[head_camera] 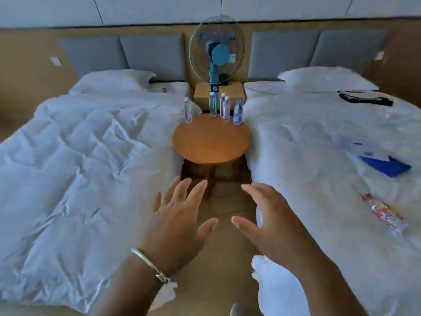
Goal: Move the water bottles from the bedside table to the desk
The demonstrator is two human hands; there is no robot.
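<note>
Round wooden table [211, 142]: stands in the aisle between two beds, its top bare towards the near edge.

Water bottles, five, clear plastic with pale caps, all upright along the table's far rim: one at the far left [188, 110], standing apart from the others; a tall one [212, 104] at the back centre; a pair close together, one [222, 102] partly hidden behind the other [226, 109]; one with a blue label [237, 112] at the right end.

Left hand [180, 226]: raised in the aisle short of the table, fingers spread and straight, holding nothing. A silver bracelet [150, 263] sits on its wrist.

Right hand [268, 220]: beside the left, a gap between the thumbs, fingers relaxed and slightly bent, holding nothing.

Fan [217, 53]: blue, on a stand behind the table, before a small wooden cabinet [232, 92].

Left bed [86, 156]: rumpled white duvet, one pillow.

Right bed [319, 144]: white duvet carrying a blue item [387, 166] and a bottle with a red cap [385, 215] lying on its side.
</note>
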